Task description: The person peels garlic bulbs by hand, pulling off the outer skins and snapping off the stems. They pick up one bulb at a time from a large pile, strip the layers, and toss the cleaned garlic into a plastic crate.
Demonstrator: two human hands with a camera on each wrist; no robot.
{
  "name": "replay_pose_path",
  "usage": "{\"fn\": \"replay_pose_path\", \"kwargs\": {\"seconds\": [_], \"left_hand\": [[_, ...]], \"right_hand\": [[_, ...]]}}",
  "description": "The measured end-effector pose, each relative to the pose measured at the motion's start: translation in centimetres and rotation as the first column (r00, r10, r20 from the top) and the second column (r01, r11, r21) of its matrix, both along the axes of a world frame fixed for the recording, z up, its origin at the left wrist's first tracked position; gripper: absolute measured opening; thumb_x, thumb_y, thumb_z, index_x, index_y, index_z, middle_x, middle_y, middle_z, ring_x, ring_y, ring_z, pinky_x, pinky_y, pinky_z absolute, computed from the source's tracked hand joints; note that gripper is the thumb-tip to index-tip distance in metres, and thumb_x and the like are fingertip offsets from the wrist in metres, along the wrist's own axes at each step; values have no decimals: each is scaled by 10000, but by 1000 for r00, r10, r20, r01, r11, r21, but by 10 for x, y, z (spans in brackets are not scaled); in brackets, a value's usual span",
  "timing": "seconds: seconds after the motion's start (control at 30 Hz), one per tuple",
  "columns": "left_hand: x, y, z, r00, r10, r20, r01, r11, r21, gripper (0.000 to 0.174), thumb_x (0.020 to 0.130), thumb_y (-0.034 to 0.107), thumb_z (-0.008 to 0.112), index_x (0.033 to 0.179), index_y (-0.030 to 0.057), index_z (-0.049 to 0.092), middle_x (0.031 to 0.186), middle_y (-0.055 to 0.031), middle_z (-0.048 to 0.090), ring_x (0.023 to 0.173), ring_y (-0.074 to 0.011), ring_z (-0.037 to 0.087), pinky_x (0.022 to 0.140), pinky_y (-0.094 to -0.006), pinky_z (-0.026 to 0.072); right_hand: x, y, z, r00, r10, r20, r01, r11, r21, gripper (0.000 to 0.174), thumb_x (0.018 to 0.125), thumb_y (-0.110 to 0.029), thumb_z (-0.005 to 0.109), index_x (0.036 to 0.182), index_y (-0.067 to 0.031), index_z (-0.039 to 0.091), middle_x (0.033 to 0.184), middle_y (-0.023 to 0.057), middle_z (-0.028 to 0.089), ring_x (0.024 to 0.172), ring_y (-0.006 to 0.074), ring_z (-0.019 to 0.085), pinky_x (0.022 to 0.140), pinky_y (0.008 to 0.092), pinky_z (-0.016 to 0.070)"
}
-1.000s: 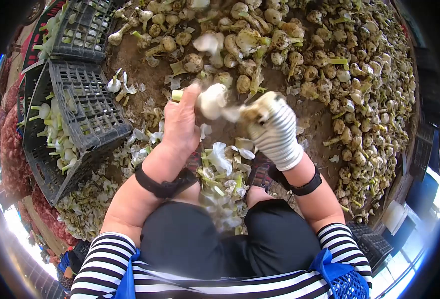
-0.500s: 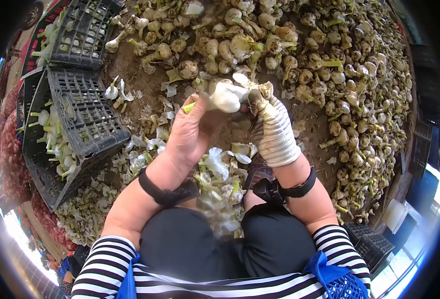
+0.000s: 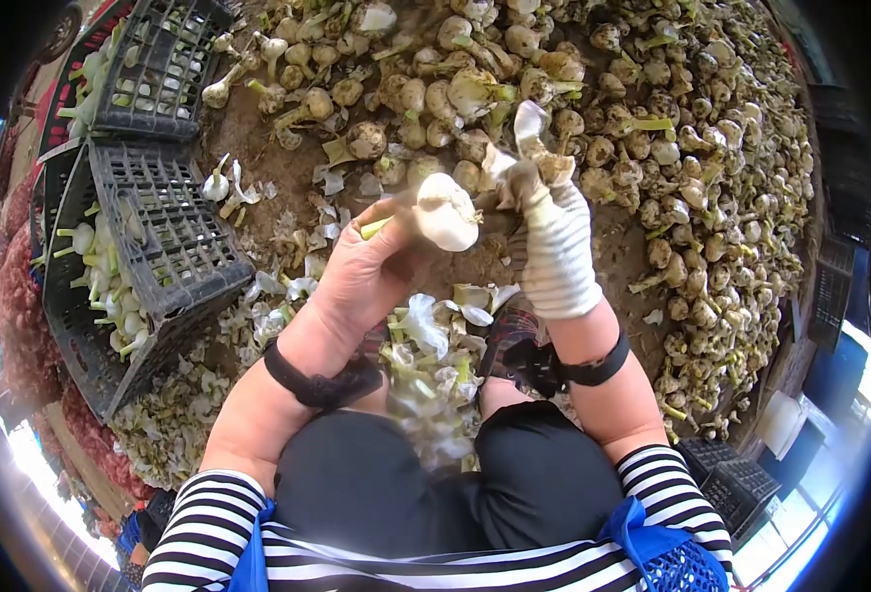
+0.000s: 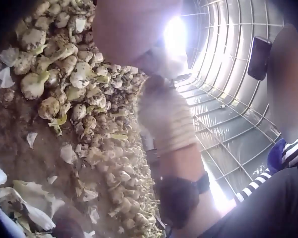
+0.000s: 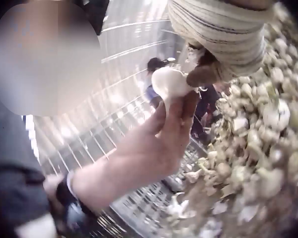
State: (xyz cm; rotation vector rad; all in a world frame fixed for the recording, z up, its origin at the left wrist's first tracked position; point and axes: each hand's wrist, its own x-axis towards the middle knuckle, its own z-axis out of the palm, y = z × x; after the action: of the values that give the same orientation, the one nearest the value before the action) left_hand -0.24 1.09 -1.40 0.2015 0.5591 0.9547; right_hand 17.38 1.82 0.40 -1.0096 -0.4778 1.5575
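My bare left hand grips a white, mostly peeled garlic bulb by its green stem end, held above the ground in front of my knees. The bulb also shows in the right wrist view, pinched by my left hand's fingers. My right hand, in a striped cloth glove, is just right of the bulb. It pinches a strip of white garlic skin that sticks up from its fingertips. In the left wrist view the gloved hand looks blurred.
A large heap of unpeeled, dirty garlic covers the ground ahead and to the right. Two black plastic crates with peeled garlic stand at the left, with red mesh sacks beyond. Loose skins lie between my knees.
The gloved right hand has pulled away from the bulb, up and to the right, taking a strip of skin with it. The left hand has kept hold of the bulb and turned it slightly.
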Motion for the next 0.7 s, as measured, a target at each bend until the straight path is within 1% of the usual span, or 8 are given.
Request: {"fn": "replay_pose_path", "kwargs": {"seconds": [0.2, 0.27, 0.37, 0.4, 0.5, 0.57, 0.6, 0.7], "left_hand": [[0, 7, -3, 995, 89, -53, -87, 995, 43, 303, 834, 114, 607, 1129, 67, 553, 1124, -92, 574, 1051, -221, 545, 946, -366, 428], [-20, 18, 2, 975, 195, -105, -188, 979, 79, 380, 854, 195, 585, 1192, 51, 487, 1167, -72, 552, 994, -196, 576, 758, -274, 534], [-97, 49, 35, 812, 341, 473, -455, 878, 150, 593, 766, 315, 673, 1268, 95, 448, 1240, -103, 516, 1043, -264, 562, 866, -363, 482], [-119, 60, 49, 795, -104, 597, -264, 828, 495, 770, 665, 408, 732, 1299, 105, 419, 1286, -96, 480, 1081, -287, 543, 937, -411, 422], [-139, 71, 64, 902, 374, 217, -432, 789, 437, 543, 733, 370, 705, 1159, 94, 513, 1180, -119, 539, 1099, -230, 516, 938, -379, 444], [-147, 90, 5, 553, 735, -393, -689, 668, 281, 475, 755, 254, 702, 1145, 72, 503, 1105, -135, 538, 941, -249, 565, 868, -373, 476], [-154, 100, -30, 229, 669, -707, -783, 559, 275, 448, 772, 192, 688, 1147, 56, 485, 1084, -150, 512, 850, -263, 575, 832, -374, 485], [-190, 128, -122, -307, 343, -888, -553, 695, 460, 641, 683, 125, 720, 1224, 25, 390, 1160, -203, 402, 934, -294, 514, 867, -383, 447]], "right_hand": [[13, -7, -12, 995, -25, 97, 24, 1000, 11, 321, 854, -286, 603, 1057, -44, 549, 778, 18, 586, 670, 124, 591, 560, 253, 520], [8, -10, -11, 815, 149, 559, -204, 978, 37, 250, 871, -205, 581, 1051, -32, 563, 797, -11, 580, 671, 74, 546, 589, 209, 468], [12, -18, -37, 825, 246, 509, -225, 969, -103, 201, 839, -22, 515, 1031, -8, 569, 792, -28, 552, 672, 46, 490, 604, 192, 424], [15, -23, -53, 815, 235, 530, -200, 972, -124, 213, 831, 0, 507, 1034, -8, 571, 810, -29, 556, 679, 45, 493, 605, 191, 426], [15, -32, -78, 841, 295, 454, -187, 945, -267, 169, 836, -16, 543, 995, -18, 599, 792, -20, 584, 642, 48, 501, 572, 195, 428], [8, -36, -89, 778, 368, 510, -238, 923, -303, 92, 834, -64, 577, 891, -14, 628, 695, -5, 594, 577, 48, 490, 524, 208, 417], [5, -39, -95, 732, 393, 557, -276, 918, -284, 99, 829, -98, 597, 825, -9, 641, 633, 6, 592, 543, 46, 479, 497, 219, 408], [6, -38, -91, 319, 422, 849, -449, 856, -257, 228, 788, -219, 636, 678, -21, 612, 547, 123, 522, 487, 225, 487, 500, 320, 406]]}}
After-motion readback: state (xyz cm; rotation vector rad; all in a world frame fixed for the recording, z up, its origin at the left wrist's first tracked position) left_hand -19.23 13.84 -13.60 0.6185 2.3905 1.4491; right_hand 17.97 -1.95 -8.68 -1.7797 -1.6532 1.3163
